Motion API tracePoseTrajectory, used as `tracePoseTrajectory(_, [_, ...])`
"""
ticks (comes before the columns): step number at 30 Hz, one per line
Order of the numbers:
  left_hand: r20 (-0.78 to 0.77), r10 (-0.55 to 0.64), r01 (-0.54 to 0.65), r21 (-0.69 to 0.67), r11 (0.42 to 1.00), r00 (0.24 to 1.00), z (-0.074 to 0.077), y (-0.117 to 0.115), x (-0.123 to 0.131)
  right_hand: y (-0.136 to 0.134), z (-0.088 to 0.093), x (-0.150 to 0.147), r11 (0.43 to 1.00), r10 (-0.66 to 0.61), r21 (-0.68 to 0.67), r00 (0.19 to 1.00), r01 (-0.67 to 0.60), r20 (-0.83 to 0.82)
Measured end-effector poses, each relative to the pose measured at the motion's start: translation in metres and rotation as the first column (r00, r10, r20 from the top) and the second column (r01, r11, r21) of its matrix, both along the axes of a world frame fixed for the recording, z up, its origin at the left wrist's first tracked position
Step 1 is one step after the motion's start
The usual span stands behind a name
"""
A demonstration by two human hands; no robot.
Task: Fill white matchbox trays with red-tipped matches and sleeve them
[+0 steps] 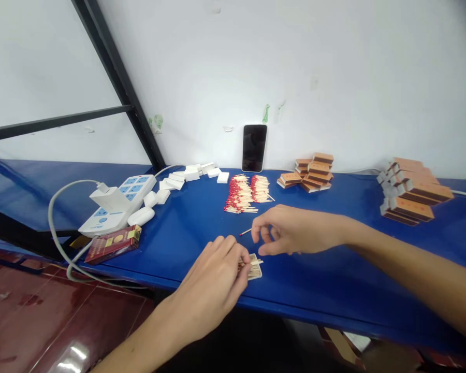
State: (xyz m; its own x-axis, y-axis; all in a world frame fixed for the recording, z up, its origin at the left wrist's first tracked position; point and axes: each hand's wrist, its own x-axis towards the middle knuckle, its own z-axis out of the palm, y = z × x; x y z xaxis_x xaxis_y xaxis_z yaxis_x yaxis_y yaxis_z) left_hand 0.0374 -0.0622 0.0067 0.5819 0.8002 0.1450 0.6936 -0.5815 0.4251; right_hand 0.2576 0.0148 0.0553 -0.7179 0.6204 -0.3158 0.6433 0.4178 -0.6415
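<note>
My left hand [217, 274] is closed at the table's front edge, thumb and forefinger pinched over a small white matchbox tray [255, 272] of matchsticks. Light stick ends [259, 262] poke out from the pinch past the tray's side. Most of the tray is hidden under the fingers. My right hand [283, 230] hovers just beyond it, fingers curled, with a gap between thumb and forefinger. By its forefinger is a single red-tipped match [245, 232], seemingly on the table; whether they touch I cannot tell. Two piles of red-tipped matches [239, 194] [260, 188] lie farther back.
White tray-like boxes [174, 181] trail along the back left. Brown matchboxes are stacked at back centre [314, 172] and right [415, 189]. A phone [255, 148] leans on the wall. A power strip [118, 204], cable and dark red packet [114, 244] lie left on the blue table [194, 228].
</note>
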Motion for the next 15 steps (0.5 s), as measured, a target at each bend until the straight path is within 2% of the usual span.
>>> tracePoseTrajectory(4, [0.048, 0.037, -0.038, 0.017, 0.999, 0.998, -0.008, -0.004, 0.004, 0.005, -0.005, -0.002, 0.983, 0.074, -0.167, 0.997, -0.080, -0.037])
tracePoseTrajectory(10, [0.080, 0.123, -0.127, 0.052, 0.991, 0.989, -0.017, -0.010, -0.008, 0.009, -0.016, -0.003, 0.953, 0.077, -0.286, 0.992, -0.104, -0.105])
tracePoseTrajectory(15, [0.087, 0.115, -0.116, 0.003, 0.993, 0.990, -0.029, -0.009, -0.013, 0.009, -0.025, -0.009, 0.936, 0.061, -0.334, 0.987, -0.108, -0.148])
